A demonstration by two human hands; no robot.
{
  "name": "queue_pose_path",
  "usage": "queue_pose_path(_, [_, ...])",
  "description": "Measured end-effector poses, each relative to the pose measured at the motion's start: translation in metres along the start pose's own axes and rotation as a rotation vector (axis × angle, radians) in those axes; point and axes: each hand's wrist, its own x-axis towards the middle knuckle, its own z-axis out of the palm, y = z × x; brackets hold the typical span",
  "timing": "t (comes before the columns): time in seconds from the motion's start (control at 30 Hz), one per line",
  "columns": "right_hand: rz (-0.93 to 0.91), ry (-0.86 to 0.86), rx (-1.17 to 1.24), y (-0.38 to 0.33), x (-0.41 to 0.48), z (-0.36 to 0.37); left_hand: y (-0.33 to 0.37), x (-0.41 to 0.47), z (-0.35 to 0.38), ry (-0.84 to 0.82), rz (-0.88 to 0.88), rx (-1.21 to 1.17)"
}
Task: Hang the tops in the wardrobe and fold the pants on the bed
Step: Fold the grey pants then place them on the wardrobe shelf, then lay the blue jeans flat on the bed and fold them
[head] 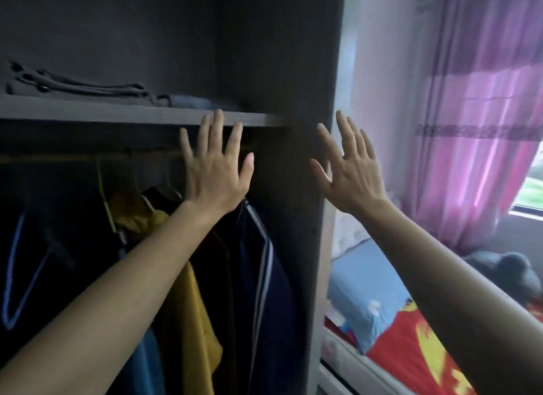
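Both hands raised about the wardrobe side panel (293, 203). We hold the left hand (216, 171) left of the panel, fingertips over the shelf edge (117, 112), and the right hand (351, 171) right of it; both are spread flat and grip nothing. Left of the panel, a yellow top (191, 292) and a navy top (273, 277) hang, the navy one nearest its edge; right of it lies the bed (396, 336)

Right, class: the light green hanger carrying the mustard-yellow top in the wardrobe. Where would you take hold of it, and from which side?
Probably its bare upper stretch just under the rail, reached from the wardrobe through its open front. That part of the light green hanger shows clear above the mustard-yellow top, while dark garments hang close beside it lower down.
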Motion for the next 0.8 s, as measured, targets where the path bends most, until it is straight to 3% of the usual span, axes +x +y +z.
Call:
queue_pose_path(0.2, [0.065, -0.227, -0.134, 0.148, -0.144, -0.057, 0.175, -0.023, 0.01, -0.017, 0.135, -0.163])
queue_pose_path(0.33, [0.105, -0.438, -0.244, 0.254, -0.268, -0.1, 0.332, -0.075, 0.032, -0.173, 0.195, -0.339])
queue_pose_path(0.53, [0.319, -0.637, -0.367, 0.382, -0.411, -0.177, 0.531, -0.151, 0.052, -0.431, 0.407, -0.465])
queue_pose_path(0.8, [0.695, -0.717, -0.501, 0.514, -0.529, -0.233, 0.725, -0.169, 0.089, -0.446, 0.607, -0.613])
